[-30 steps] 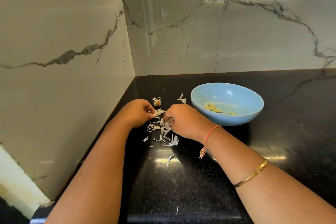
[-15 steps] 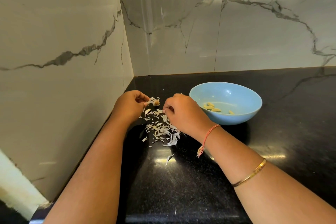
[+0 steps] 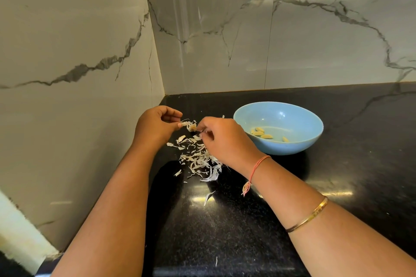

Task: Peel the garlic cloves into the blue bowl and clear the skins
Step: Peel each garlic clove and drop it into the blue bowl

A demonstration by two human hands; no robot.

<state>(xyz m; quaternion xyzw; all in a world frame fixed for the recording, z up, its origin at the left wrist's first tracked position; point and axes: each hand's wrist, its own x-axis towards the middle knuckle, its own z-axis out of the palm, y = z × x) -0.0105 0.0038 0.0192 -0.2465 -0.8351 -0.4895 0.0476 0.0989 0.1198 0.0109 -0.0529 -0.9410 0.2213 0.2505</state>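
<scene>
Garlic stub [image 3: 192, 127], a dry root end with papery skin trailing, held just above the counter [image 3: 225, 231] between the two hands. Pinched on its left side by the left grip [image 3: 157, 129], thumb and forefinger closed on the skin. Nipped on its right side by the right grip [image 3: 225, 139], fingertips curled in against it. Long axis roughly left to right, from one pinch to the other. Too small to tell whether any whole clove remains in it.

Directly below, and nearer the camera, skins [image 3: 200, 159] heaped on the counter, with a stray flake [image 3: 209, 197] nearer still. Blue bowl [image 3: 292, 148] off to the right of the stub, just past the right grip's knuckles, with peeled cloves [image 3: 261, 134] lying in its bottom.

Probably near the end of peeling, with the clearing not yet begun. For anything pulled free: right grip nearer the bowl, so only a short carry rightward. For the skins: both grips close above the pile, a downward reach only.
</scene>
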